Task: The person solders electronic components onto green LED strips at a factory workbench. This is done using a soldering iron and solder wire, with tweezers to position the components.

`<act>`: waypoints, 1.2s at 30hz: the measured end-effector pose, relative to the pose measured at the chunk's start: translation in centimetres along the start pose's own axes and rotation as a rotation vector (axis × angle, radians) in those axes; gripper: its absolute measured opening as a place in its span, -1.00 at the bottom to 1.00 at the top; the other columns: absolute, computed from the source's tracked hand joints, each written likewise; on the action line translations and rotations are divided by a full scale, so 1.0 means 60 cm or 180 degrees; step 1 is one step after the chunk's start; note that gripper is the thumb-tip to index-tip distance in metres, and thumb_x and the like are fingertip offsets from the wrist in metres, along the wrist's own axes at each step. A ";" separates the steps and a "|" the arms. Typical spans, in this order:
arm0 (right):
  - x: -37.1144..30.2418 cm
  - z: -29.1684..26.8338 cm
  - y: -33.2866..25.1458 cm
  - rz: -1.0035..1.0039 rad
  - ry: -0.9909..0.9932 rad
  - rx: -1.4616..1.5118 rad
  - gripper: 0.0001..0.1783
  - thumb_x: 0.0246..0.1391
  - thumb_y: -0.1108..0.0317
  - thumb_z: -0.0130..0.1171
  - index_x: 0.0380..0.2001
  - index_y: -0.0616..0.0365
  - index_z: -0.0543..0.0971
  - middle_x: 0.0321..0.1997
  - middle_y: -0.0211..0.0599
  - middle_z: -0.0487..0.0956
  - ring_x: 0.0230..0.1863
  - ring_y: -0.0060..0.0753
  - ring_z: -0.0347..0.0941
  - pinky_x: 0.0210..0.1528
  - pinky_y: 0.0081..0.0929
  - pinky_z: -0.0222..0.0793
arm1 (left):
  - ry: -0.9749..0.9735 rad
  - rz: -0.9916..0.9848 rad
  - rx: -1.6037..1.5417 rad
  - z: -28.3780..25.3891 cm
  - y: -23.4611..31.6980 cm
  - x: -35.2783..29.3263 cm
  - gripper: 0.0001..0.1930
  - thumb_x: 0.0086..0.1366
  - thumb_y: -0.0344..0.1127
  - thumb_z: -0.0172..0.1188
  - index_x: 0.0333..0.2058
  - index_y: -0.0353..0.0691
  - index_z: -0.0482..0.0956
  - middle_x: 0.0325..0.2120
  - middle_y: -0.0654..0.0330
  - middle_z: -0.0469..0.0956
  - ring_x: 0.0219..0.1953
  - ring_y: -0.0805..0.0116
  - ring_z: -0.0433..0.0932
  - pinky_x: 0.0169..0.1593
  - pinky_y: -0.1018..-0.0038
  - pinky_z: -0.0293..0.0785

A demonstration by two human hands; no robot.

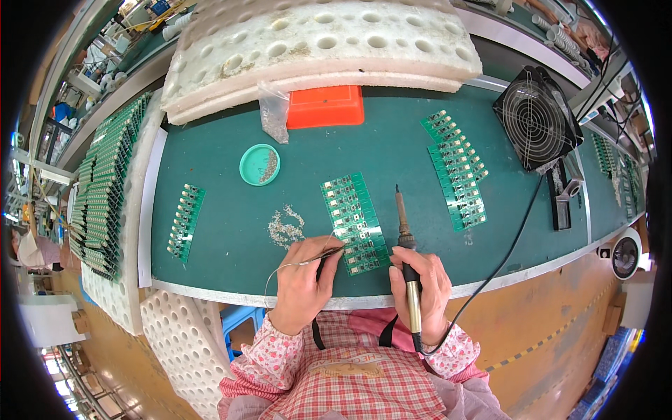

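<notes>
My left hand (303, 281) pinches dark, slim tweezers (332, 250), their tips over the lower left part of a green circuit board panel (355, 222). A thin silvery wire (269, 278) curves out from the same hand. My right hand (425, 283) is wrapped round a soldering iron (413, 297), whose tip points away from me, right of the panel and apart from it. Left of the panel lies a loose pile of tiny parts (285, 227). Behind it is a round green lid (260, 165) with more small parts inside.
Populated board strips lie at the left (186, 222) and right (456, 171). A black fan (535, 119) and an iron stand (562, 197) are at far right. An orange box (326, 107), a plastic bag (274, 114) and white foam blocks (322, 59) line the back. Stacked boards (108, 189) stand far left.
</notes>
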State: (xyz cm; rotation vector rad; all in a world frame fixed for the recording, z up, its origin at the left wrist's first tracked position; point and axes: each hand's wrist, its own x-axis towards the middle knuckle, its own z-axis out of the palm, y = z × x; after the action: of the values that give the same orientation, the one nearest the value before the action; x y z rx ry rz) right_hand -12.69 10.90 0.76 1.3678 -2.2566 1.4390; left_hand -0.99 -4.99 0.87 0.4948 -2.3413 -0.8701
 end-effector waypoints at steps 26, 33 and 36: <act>-0.014 -0.012 -0.002 0.0094 0.0371 0.0786 -0.78 0.10 0.52 0.27 -0.16 0.23 0.54 -0.48 -0.27 0.61 -0.56 -0.40 0.48 -0.53 -0.45 0.37 | -0.0046 0.0040 0.0124 0.001 0.001 0.000 -0.77 0.14 -0.56 0.31 -0.20 -0.24 0.61 -0.25 0.16 0.64 -0.26 0.10 0.59 -0.18 0.31 0.50; -0.002 -0.014 -0.012 0.0303 0.0276 0.2130 -0.81 0.21 0.39 0.21 -0.18 0.22 0.47 -0.58 -0.31 0.60 -0.55 -0.43 0.52 -0.47 -0.46 0.46 | -0.0029 0.0073 0.0107 0.000 0.003 0.003 -0.76 0.12 -0.62 0.30 -0.21 -0.28 0.59 -0.25 0.11 0.65 -0.27 0.10 0.59 -0.19 0.34 0.49; 0.004 -0.012 -0.014 0.0216 0.0207 0.2164 -0.80 0.20 0.39 0.22 -0.18 0.21 0.47 -0.57 -0.31 0.61 -0.54 -0.41 0.54 -0.46 -0.44 0.47 | -0.0052 0.0023 0.0075 -0.002 0.005 0.003 -0.77 0.13 -0.61 0.30 -0.21 -0.28 0.60 -0.25 0.11 0.64 -0.28 0.09 0.58 -0.20 0.33 0.48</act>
State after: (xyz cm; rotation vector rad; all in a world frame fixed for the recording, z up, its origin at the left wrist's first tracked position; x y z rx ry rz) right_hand -12.45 11.21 1.84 1.3574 -1.8511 2.3715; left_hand -1.08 -4.90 1.20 0.4903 -2.3693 -0.8471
